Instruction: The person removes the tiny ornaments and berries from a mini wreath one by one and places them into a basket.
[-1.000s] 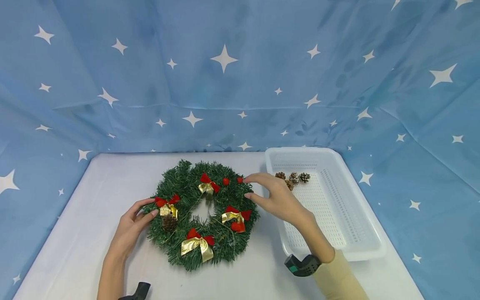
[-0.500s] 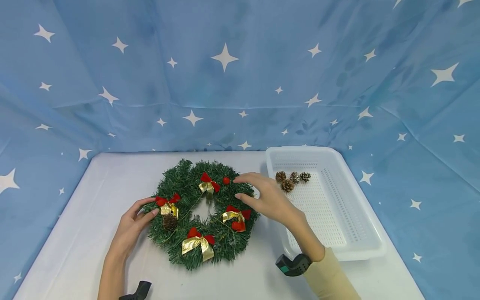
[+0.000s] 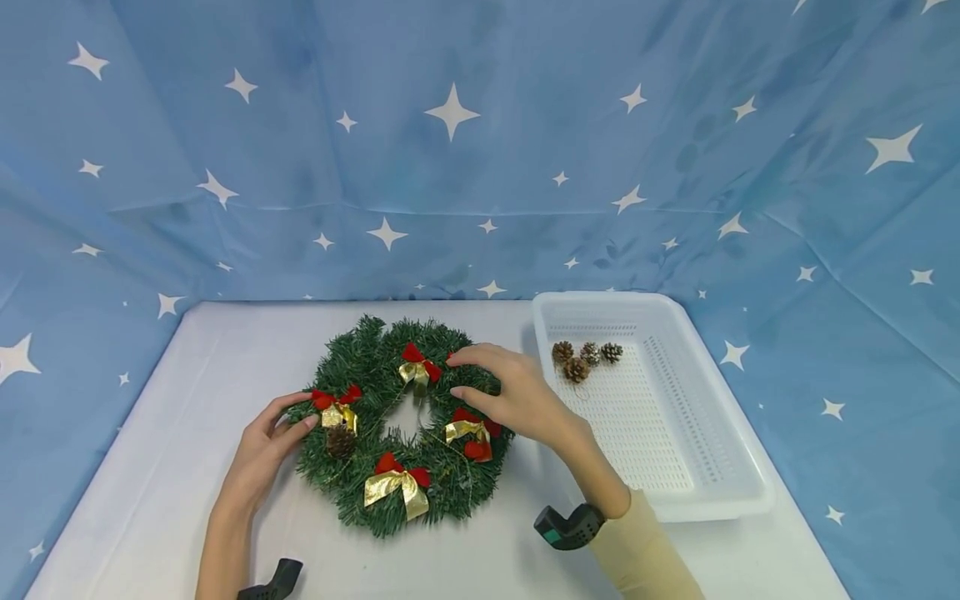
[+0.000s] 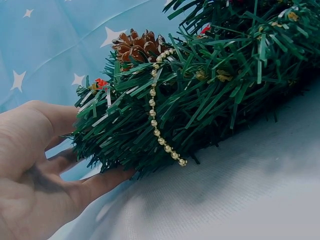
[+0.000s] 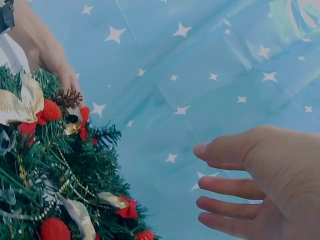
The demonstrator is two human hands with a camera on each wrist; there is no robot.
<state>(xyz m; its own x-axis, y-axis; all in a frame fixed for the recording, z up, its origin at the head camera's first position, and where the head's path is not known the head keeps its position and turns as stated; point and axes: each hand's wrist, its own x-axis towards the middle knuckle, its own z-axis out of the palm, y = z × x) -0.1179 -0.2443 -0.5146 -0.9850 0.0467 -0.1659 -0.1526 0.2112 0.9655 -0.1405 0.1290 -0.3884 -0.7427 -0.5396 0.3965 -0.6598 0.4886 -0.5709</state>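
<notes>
A green Christmas wreath point(image 3: 468, 492) lies on the white-covered table, with several red-and-gold bows such as the front one point(image 3: 397, 492), and red balls. My left hand point(image 3: 255, 458) grips its left edge between thumb and fingers, beside a pine cone point(image 3: 341, 442). In the left wrist view, one finger reaches under the greenery near a gold bead chain point(image 4: 153, 112). My right hand point(image 3: 517, 396) hovers over the wreath's upper right, thumb and fingers apart; the right wrist view shows nothing between them. It hides part of the greenery and nearly all of a red ball.
A white perforated plastic basket point(image 3: 727, 510) stands right of the wreath, with several pine cones point(image 3: 576, 370) at its left side. A blue cloth with white stars point(image 3: 452, 112) hangs behind and along both sides of the table.
My right hand has moved left from the wreath's right edge to above its upper right part, uncovering the pine cones in the basket. The left hand stays at the left edge.
</notes>
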